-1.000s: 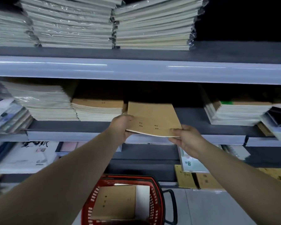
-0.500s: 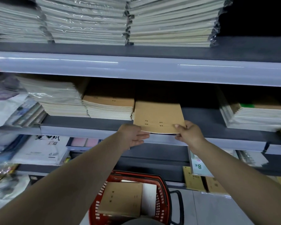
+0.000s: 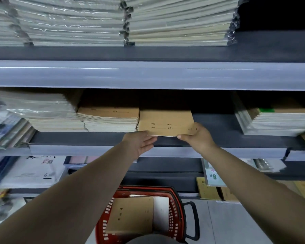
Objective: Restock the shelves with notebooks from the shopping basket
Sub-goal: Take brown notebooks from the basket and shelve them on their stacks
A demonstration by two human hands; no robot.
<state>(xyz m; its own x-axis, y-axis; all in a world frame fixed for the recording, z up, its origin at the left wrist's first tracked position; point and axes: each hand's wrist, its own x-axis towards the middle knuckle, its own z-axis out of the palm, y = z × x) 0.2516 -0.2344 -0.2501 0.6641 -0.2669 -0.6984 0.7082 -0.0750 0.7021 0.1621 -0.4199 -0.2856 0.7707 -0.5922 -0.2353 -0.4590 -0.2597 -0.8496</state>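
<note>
Notebook (image 3: 165,123): flat on middle shelf (image 3: 225,131), long axis left-right, just beside brown stack (image 3: 109,118).
Right hand (image 3: 199,138): grip pinches its near right corner.
Left hand (image 3: 139,144): spread, at near edge.

Both arms reach forward, outstretched. The left hand (image 3: 139,144) lies open, fingers straight. The right hand (image 3: 199,138) pinches a notebook (image 3: 165,121).
</note>
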